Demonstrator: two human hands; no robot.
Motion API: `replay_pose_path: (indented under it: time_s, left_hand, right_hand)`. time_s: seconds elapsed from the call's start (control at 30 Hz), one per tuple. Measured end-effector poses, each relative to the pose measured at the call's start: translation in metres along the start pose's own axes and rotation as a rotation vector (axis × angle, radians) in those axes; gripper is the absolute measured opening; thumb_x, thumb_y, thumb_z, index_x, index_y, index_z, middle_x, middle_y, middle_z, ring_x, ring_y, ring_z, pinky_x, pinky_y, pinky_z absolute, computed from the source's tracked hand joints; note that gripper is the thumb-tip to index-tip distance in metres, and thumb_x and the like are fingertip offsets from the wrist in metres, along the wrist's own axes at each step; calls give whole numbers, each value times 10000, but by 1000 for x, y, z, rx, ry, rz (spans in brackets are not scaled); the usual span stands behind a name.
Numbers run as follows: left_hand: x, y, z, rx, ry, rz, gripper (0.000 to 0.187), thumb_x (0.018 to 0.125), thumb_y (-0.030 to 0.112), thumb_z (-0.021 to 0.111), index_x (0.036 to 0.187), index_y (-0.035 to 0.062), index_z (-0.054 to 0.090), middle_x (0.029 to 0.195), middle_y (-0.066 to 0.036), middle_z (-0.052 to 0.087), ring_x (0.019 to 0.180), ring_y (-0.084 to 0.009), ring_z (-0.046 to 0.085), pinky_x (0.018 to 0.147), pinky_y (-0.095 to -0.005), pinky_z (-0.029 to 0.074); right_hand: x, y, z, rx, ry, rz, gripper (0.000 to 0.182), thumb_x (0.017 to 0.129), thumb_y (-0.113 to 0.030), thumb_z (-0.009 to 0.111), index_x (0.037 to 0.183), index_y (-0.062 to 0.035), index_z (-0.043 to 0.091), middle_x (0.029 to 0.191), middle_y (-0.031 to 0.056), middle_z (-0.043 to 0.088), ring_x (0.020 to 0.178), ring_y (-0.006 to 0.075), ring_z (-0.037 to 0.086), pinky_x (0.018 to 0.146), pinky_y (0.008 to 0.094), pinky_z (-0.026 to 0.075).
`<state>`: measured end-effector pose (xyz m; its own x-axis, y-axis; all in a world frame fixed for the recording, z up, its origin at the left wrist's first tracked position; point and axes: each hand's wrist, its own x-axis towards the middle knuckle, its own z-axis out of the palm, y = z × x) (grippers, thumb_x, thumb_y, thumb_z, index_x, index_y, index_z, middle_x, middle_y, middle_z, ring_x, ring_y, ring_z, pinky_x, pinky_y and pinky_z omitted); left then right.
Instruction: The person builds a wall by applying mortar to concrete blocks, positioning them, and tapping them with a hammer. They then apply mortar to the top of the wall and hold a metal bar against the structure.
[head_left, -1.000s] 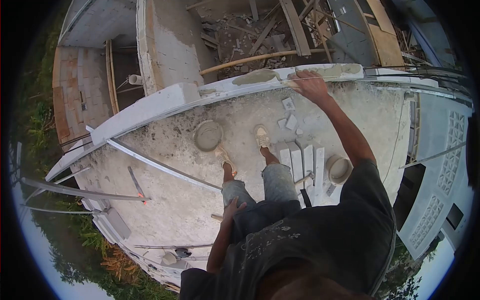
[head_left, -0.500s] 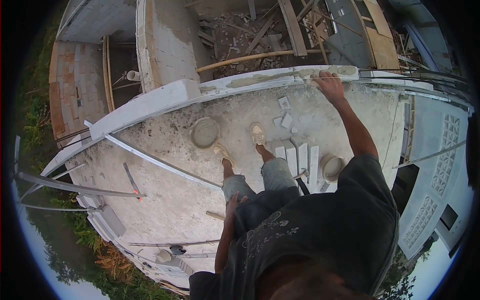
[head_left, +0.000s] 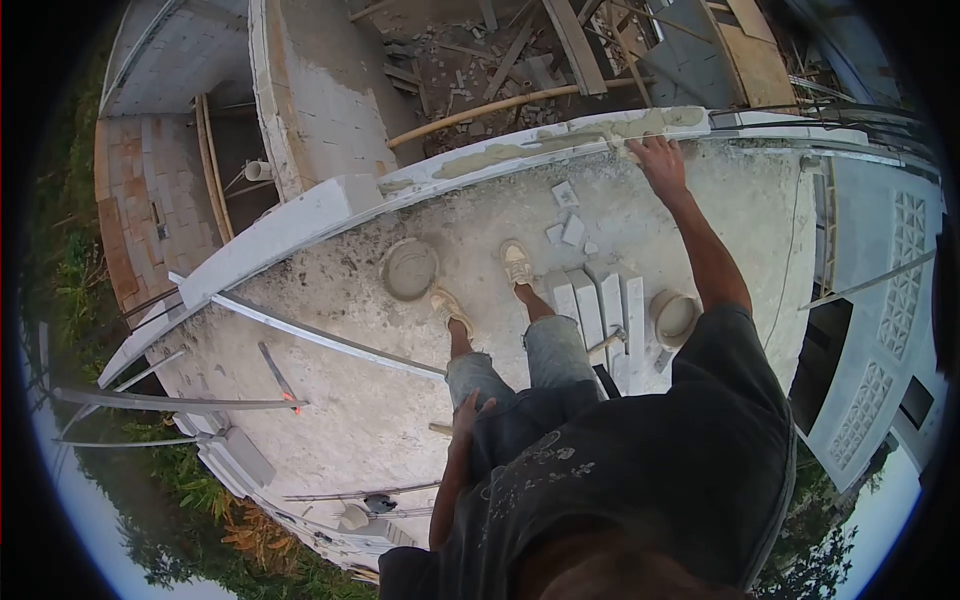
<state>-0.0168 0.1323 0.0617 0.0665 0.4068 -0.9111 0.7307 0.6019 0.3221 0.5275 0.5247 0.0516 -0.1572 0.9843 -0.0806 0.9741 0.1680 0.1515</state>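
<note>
My right hand [head_left: 659, 165] reaches out to the near face of a low white block wall [head_left: 340, 200], its fingers bent. Something small and pale shows by its thumb, too small to make out. Grey wet mortar [head_left: 650, 124] lies along the wall's top, just beyond the fingers. My left hand [head_left: 467, 412] rests on my thigh, holding nothing, its fingers apart. A round pan of mortar [head_left: 410, 270] sits on the slab by my feet. To the right stands a bucket [head_left: 675, 318] with grey contents.
Several white blocks [head_left: 610, 315] lie beside my right leg, with a hammer-like tool on them. Broken block pieces [head_left: 570, 228] lie near the wall. A long metal bar [head_left: 320, 335] crosses the slab at left. Beyond the wall, a lower rubble-strewn space holds a bamboo pole [head_left: 510, 105].
The view has shifted slightly. My right hand has drawn back a little from the wall's top toward its near face. My left hand stays on my thigh.
</note>
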Motion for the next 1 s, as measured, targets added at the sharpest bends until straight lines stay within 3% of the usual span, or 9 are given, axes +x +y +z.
replay_pose_path:
  time_s: [0.13,0.23,0.33,0.53,0.63,0.73,0.93,1.0]
  left_hand:
    - [5,5,-2,24,-5,-19,853,883,634,635,1477,43,473,1472,-274,489,1367,-435,469,1140,-474,372]
    - [-2,18,-2,13,-12,-23,860,883,635,634,1480,38,468,1479,-268,484,1377,-429,460,1149,-469,361]
    - [-5,30,-9,2,8,-36,865,884,633,634,1480,30,463,1487,-263,479,1383,-424,454,1153,-468,357]
    - [-1,25,5,15,24,-10,849,892,619,632,1472,21,468,1489,-266,474,1382,-422,455,1151,-467,360]
    - [-7,33,7,3,18,-24,834,900,606,630,1470,18,469,1488,-266,475,1379,-421,459,1151,-467,360]
    - [-2,33,8,19,-5,-15,831,903,600,630,1472,17,465,1488,-266,474,1377,-420,461,1150,-469,361]
    - [3,34,0,73,-49,-27,857,896,619,627,1480,18,453,1489,-267,473,1383,-411,461,1145,-469,368]
    - [3,33,-5,86,-67,-43,870,892,631,624,1483,17,450,1490,-266,472,1385,-407,460,1143,-468,371]
  right_hand:
    - [16,-21,1,75,66,-66,293,898,-173,575,1164,-239,678,1105,96,660,1132,278,624,923,472,487]
    - [24,-54,4,76,19,-88,294,888,-177,589,1159,-240,683,1126,102,659,1132,289,623,937,481,478]
    - [30,-64,8,90,181,-151,294,882,-150,594,1152,-231,675,1121,105,656,1123,291,626,939,486,476]
    - [3,-51,10,134,-120,64,384,861,-169,648,1240,-231,634,1152,133,655,1093,325,647,915,514,497]
    - [-39,-58,-3,636,-178,273,484,885,-238,692,1348,-191,562,1225,178,643,1047,377,658,889,489,527]
    - [-90,-74,23,695,-20,429,527,906,-298,697,1382,-157,520,1257,189,632,1030,407,660,851,492,547]
    - [-126,-81,52,690,-72,383,485,919,-294,685,1353,-144,527,1235,156,648,997,391,674,822,485,552]
    - [-125,-63,62,670,-132,490,473,917,-291,687,1337,-138,532,1231,153,650,995,389,675,811,487,549]
